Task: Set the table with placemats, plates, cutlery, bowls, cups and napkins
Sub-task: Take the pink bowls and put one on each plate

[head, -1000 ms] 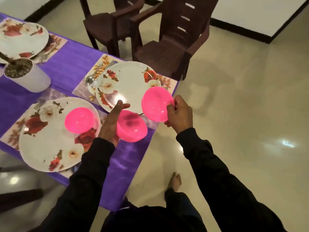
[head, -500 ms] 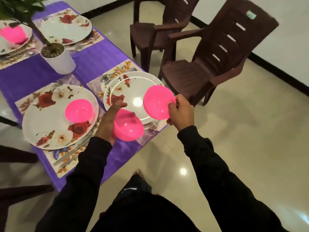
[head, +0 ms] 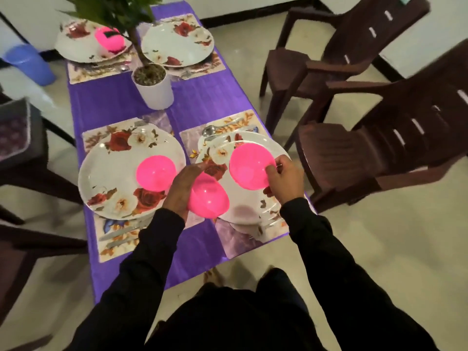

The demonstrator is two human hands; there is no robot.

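Observation:
My right hand point(head: 285, 179) pinches the rim of a pink bowl point(head: 249, 168), held tilted over the near right floral plate point(head: 248, 201). My left hand point(head: 182, 188) grips a second pink bowl point(head: 209, 197) between the two near plates. A third pink bowl point(head: 155, 172) sits on the near left plate point(head: 114, 173). At the far end, a fourth pink bowl point(head: 110, 39) sits on the far left plate point(head: 76, 44); the far right plate point(head: 177, 43) holds no bowl. Floral placemats lie under every plate on the purple tablecloth point(head: 114, 100).
A potted plant in a white pot point(head: 153, 87) stands mid-table. A spoon point(head: 210, 130) lies above the near right plate, cutlery point(head: 119, 236) below the near left one. Brown plastic chairs point(head: 379, 138) stand at right, dark chairs at left, a blue bucket point(head: 27, 64) on the floor.
My view has swung round to look along the table. The bowl in my right hand has moved over the near right plate; my left hand still holds its bowl.

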